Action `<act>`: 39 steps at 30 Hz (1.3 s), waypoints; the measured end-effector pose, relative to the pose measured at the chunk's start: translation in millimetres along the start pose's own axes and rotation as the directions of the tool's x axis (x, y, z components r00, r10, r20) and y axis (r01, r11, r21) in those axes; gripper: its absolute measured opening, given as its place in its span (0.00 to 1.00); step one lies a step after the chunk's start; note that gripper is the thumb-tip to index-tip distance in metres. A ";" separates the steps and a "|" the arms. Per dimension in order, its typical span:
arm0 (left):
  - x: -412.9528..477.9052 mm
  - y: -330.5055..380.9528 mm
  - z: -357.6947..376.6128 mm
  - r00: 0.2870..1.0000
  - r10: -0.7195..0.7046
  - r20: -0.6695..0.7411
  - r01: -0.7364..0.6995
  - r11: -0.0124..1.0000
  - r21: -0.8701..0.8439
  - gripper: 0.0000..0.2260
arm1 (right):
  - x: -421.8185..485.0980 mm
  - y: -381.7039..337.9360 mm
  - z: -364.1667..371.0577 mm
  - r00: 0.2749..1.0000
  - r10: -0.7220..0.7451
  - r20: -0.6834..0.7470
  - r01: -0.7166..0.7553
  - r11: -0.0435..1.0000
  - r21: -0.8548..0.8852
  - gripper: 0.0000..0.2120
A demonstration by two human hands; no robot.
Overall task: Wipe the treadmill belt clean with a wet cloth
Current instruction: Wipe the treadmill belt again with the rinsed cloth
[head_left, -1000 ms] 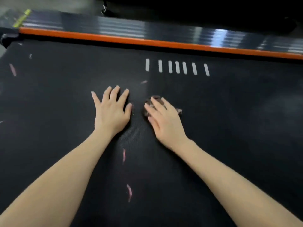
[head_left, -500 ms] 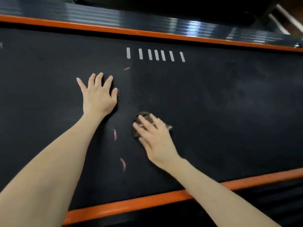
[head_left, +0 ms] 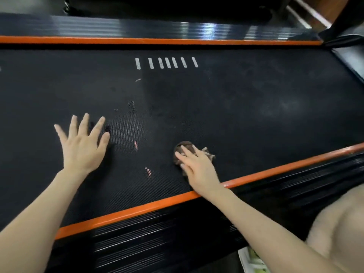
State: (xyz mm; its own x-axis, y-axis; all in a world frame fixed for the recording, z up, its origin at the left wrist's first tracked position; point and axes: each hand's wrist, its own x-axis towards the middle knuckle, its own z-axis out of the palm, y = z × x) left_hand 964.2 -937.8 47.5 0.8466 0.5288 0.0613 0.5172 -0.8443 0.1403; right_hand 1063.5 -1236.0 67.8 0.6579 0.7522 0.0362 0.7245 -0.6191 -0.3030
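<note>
On the black treadmill belt [head_left: 236, 99], the person is leaning in with both bare arms stretched out. The left hand [head_left: 82, 146] lies flat on the belt, fingers [head_left: 84, 123] spread and straight, holding nothing. The right hand [head_left: 199, 170] presses down on a small, bunched brown cloth [head_left: 184, 147], its fingers laid straight over the top rather than curled round it. The cloth sits on the belt close to the near orange strip [head_left: 137, 208], well to the right of the left hand, and part of it pokes out beside the knuckles. Between the two hands a couple of short pinkish marks [head_left: 136, 145] show on the dark surface. Farther across, a row of white bars [head_left: 167, 63] is printed near the far orange strip [head_left: 157, 40]. A ribbed black side rail [head_left: 157, 243] runs along the near edge.
</note>
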 end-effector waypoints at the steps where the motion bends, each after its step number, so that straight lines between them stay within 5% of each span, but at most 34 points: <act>1: -2.0 -2.4 4.5 1.000 0.005 0.020 -0.005 1.000 0.019 0.30 | -1.5 -4.1 1.2 0.999 -0.038 0.034 0.039 0.999 -0.033 0.18; 6: -3.5 -7.8 15.7 0.999 0.008 0.033 -0.008 1.000 -0.006 0.29 | 1.6 11.6 -9.7 0.995 -0.099 0.024 0.101 0.987 -0.122 0.19; 12: -5.1 -10.6 19.6 1.000 0.012 -0.001 -0.012 0.999 -0.038 0.27 | -24.4 82.4 -19.8 0.978 0.175 -0.116 -0.189 0.973 -0.132 0.21; 16: -5.7 -10.8 21.1 1.000 0.015 -0.019 -0.015 0.999 -0.038 0.26 | -37.9 157.6 -53.0 0.755 0.618 -0.218 -0.650 0.751 -0.120 0.21; 18: -5.7 -8.6 21.4 1.000 0.009 -0.020 -0.010 1.000 -0.029 0.24 | -29.0 146.6 -48.6 0.661 0.722 -0.207 -0.749 0.654 -0.111 0.21; 20: -5.6 -6.6 21.8 1.000 0.000 -0.016 0.000 1.000 -0.021 0.23 | -21.5 116.7 -36.4 0.733 0.652 -0.191 -0.675 0.731 -0.097 0.21; 24: -5.7 -4.7 18.5 1.000 -0.007 0.006 0.007 1.000 0.007 0.24 | -12.8 41.3 -1.2 0.964 0.213 -0.156 -0.228 0.970 -0.080 0.18; 27: -6.5 -3.7 16.2 1.000 -0.015 0.025 0.015 1.000 0.008 0.24 | 4.3 -19.4 20.1 0.996 -0.061 -0.057 0.062 0.998 0.017 0.18; 31: -7.2 -5.7 15.4 1.000 -0.004 0.024 0.004 1.000 0.002 0.23 | 15.8 -34.5 19.1 0.937 -0.344 0.058 0.344 0.939 0.013 0.18; 33: -7.2 -6.0 15.8 1.000 -0.009 0.028 0.009 1.000 0.004 0.23 | 31.8 -11.4 9.9 0.945 -0.327 0.012 0.327 0.943 -0.059 0.19; 39: -6.0 -5.5 17.8 0.999 -0.025 0.021 0.025 1.000 -0.008 0.22 | 99.0 -3.3 16.0 0.982 0.122 -0.147 -0.132 0.989 -0.064 0.19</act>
State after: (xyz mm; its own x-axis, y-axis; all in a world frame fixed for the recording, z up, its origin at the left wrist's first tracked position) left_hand 958.5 -937.9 28.8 0.8360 0.5474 0.0366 0.5371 -0.8302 0.1496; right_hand 1123.0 -1155.9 57.1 0.7643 0.6299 0.1382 0.6427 -0.7264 -0.2435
